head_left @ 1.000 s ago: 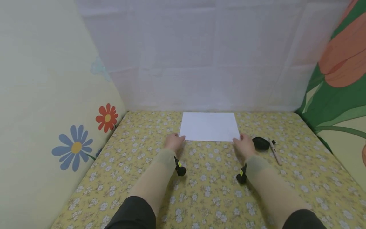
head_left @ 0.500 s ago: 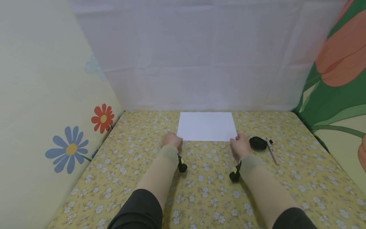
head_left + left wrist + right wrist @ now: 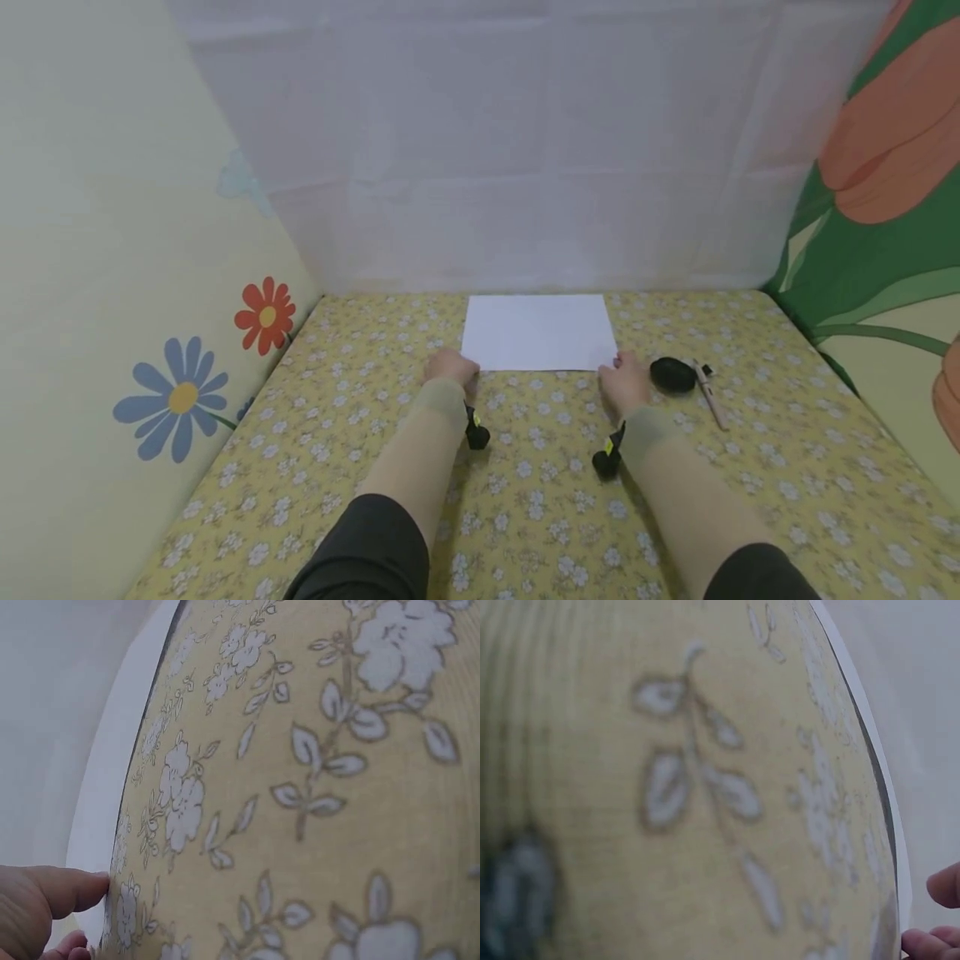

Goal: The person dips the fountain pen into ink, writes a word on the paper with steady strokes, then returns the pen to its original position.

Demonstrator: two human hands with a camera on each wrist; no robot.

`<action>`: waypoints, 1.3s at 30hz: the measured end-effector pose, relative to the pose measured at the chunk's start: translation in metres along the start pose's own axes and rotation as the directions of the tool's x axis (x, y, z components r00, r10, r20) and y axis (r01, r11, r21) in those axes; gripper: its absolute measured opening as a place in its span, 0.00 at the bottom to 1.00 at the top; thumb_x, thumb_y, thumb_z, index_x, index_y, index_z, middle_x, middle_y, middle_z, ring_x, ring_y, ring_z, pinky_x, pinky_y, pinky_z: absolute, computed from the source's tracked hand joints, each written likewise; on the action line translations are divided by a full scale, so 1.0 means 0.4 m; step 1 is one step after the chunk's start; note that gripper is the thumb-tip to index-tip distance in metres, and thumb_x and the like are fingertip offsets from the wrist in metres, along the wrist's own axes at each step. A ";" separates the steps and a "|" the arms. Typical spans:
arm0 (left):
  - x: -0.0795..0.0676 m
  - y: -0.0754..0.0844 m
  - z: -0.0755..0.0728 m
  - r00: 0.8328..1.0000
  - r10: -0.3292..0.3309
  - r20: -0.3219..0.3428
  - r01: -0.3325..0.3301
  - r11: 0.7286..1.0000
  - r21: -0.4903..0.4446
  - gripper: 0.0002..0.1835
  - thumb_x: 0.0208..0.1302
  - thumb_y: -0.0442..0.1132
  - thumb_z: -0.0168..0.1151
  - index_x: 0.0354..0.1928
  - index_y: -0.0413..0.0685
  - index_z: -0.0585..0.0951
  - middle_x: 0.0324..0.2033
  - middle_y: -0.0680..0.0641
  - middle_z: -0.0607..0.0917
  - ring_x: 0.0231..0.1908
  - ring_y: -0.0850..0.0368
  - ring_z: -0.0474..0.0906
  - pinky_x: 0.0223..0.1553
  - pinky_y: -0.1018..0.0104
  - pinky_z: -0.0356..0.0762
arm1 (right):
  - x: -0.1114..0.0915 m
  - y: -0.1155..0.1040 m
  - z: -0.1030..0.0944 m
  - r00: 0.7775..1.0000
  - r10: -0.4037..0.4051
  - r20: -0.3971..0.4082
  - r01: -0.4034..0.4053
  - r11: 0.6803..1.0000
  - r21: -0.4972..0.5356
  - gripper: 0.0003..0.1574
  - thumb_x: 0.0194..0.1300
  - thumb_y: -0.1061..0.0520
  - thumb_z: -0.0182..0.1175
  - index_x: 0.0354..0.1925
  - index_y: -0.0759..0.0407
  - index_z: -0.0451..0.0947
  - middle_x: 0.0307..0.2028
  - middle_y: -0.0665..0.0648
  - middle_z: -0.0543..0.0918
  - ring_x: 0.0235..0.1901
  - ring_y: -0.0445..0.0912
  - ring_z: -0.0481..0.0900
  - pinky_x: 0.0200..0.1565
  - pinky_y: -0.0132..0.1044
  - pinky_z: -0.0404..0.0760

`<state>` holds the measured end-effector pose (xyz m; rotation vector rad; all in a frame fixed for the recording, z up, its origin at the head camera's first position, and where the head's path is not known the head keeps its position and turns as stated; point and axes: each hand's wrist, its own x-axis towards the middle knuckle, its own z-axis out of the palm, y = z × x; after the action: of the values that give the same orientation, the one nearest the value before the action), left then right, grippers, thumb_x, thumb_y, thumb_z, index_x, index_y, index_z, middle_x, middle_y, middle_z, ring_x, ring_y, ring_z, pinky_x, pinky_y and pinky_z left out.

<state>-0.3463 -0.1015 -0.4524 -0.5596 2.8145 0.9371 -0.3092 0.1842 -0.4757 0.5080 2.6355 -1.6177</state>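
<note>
A blank white sheet of paper (image 3: 538, 333) lies flat at the far middle of the flowered tablecloth in the head view. At its near left corner my left hand (image 3: 450, 368) grips the paper; the left wrist view shows the thumb (image 3: 79, 889) against the sheet's edge, with other fingertips just below. My right hand (image 3: 626, 383) holds the near right corner. Only the tips of its thumb and fingers (image 3: 926, 945) come into the right wrist view, beside the paper's edge. How far the fingers reach under the sheet is hidden.
Right of my right hand lie a black oval object (image 3: 672, 375) and a slim pale pen-like stick (image 3: 711, 398). The flowered tablecloth (image 3: 525, 500) ends at a white sheet hung behind (image 3: 510, 167). Painted walls stand left and right.
The head view has shifted slightly, so the scene sits a little further left. My left hand has turned a bit at the corner, its thumb closer in. The paper stays flat.
</note>
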 end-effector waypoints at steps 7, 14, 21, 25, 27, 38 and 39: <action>0.013 -0.007 0.006 0.999 0.004 -0.052 -0.014 0.984 -0.180 0.15 0.60 0.38 0.58 0.47 0.38 0.80 0.46 0.39 0.81 0.48 0.40 0.75 0.51 0.48 0.72 | 0.002 0.002 0.012 1.000 -0.010 -0.008 0.010 1.000 -0.026 0.40 0.68 0.57 0.47 0.74 0.65 0.48 0.69 0.65 0.62 0.68 0.61 0.59 0.67 0.52 0.59; 0.035 -0.016 0.011 0.997 0.038 -0.063 -0.059 0.925 -0.376 0.22 0.61 0.32 0.51 0.59 0.37 0.73 0.55 0.36 0.78 0.56 0.41 0.72 0.59 0.51 0.69 | -0.005 -0.005 0.014 1.000 -0.003 0.002 0.003 1.000 -0.014 0.41 0.67 0.56 0.47 0.74 0.64 0.47 0.70 0.64 0.61 0.68 0.60 0.58 0.67 0.52 0.58; 0.042 -0.023 -0.003 0.998 0.038 0.050 -0.011 0.890 -0.456 0.24 0.58 0.25 0.47 0.57 0.35 0.77 0.30 0.41 0.81 0.21 0.56 0.72 0.20 0.70 0.68 | -0.018 -0.011 0.007 1.000 0.019 0.011 -0.020 0.997 0.075 0.41 0.68 0.57 0.47 0.75 0.61 0.48 0.70 0.63 0.60 0.68 0.59 0.58 0.66 0.51 0.61; 0.042 -0.034 -0.004 0.995 0.008 0.097 0.048 0.829 -0.557 0.27 0.57 0.22 0.46 0.61 0.34 0.74 0.38 0.39 0.79 0.20 0.59 0.71 0.21 0.73 0.70 | -0.021 -0.011 0.007 1.000 0.002 -0.008 -0.001 0.999 0.039 0.39 0.67 0.56 0.48 0.73 0.62 0.53 0.70 0.65 0.61 0.66 0.58 0.60 0.65 0.52 0.62; 0.041 -0.041 -0.004 0.991 -0.017 0.130 0.095 0.780 -0.618 0.28 0.59 0.22 0.46 0.63 0.35 0.71 0.37 0.40 0.78 0.19 0.61 0.71 0.20 0.74 0.70 | -0.023 -0.012 0.005 1.000 -0.007 -0.016 0.007 1.000 0.012 0.36 0.67 0.55 0.48 0.71 0.63 0.56 0.68 0.66 0.63 0.63 0.58 0.63 0.64 0.52 0.63; 0.005 -0.053 -0.027 0.976 -0.001 0.218 0.165 0.661 -0.732 0.28 0.63 0.21 0.46 0.67 0.32 0.64 0.32 0.44 0.76 0.18 0.63 0.71 0.19 0.76 0.69 | -0.032 -0.019 -0.008 0.997 0.037 -0.068 -0.025 0.985 0.171 0.33 0.70 0.60 0.47 0.71 0.64 0.58 0.65 0.68 0.67 0.63 0.60 0.66 0.62 0.53 0.67; 0.003 -0.056 -0.027 0.976 0.009 0.219 0.156 0.671 -0.725 0.29 0.62 0.21 0.47 0.67 0.32 0.64 0.35 0.43 0.76 0.18 0.63 0.71 0.19 0.76 0.70 | -0.031 -0.018 -0.009 0.996 0.043 -0.075 -0.028 0.981 0.190 0.33 0.69 0.61 0.48 0.70 0.65 0.59 0.64 0.69 0.68 0.63 0.60 0.67 0.62 0.52 0.68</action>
<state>-0.3388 -0.1248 -0.4564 -0.5912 2.1012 2.0039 -0.2989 0.1811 -0.4656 0.6332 2.5229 -1.8860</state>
